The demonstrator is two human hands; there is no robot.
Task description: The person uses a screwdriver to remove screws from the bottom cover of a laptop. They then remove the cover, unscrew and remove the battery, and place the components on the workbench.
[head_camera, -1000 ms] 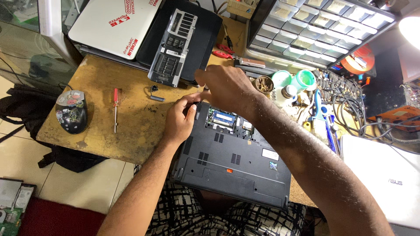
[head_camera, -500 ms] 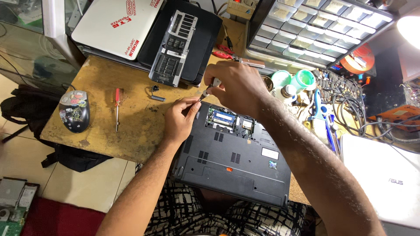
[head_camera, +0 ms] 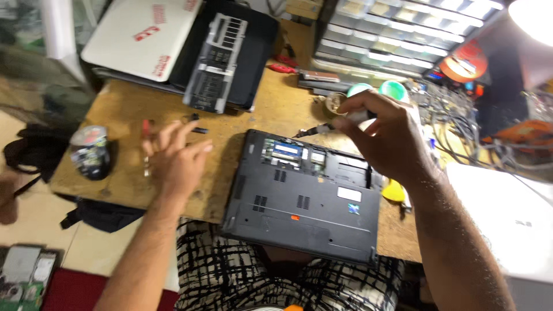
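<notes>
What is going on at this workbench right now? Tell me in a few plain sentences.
A person sits at a wooden workbench with a dark laptop lying upside down, its bottom cover partly off and the boards inside showing. The right hand holds a screwdriver in a closed grip above the laptop's open back edge. The left hand is open, fingers spread, over the bench beside a red-handled screwdriver. Another opened laptop lies at the far side.

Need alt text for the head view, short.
A person's right hand holds a screwdriver over the open bay of an upturned black laptop on a wooden table. The left hand, fingers spread and empty, hovers over the table near a red screwdriver.
</notes>
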